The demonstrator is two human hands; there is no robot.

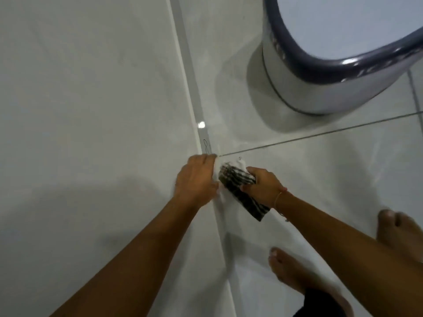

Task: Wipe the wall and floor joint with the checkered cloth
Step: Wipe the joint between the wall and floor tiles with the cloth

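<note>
The dark-and-white checkered cloth (238,187) is bunched low against the wall and floor joint (193,88), a grey strip running from top centre down to the bottom. My left hand (196,179) grips the cloth's white end right on the joint. My right hand (265,184) holds the darker checkered part just to the right, over the floor tile. A loose tail of the cloth hangs below my right wrist. The joint under both hands is hidden.
The white wall (91,99) fills the left side. A shiny metal bin with a dark rim (320,65) stands on the floor tiles at upper right. A thin hair or thread (206,146) lies on the joint just above my hands. My bare feet (297,275) are at lower right.
</note>
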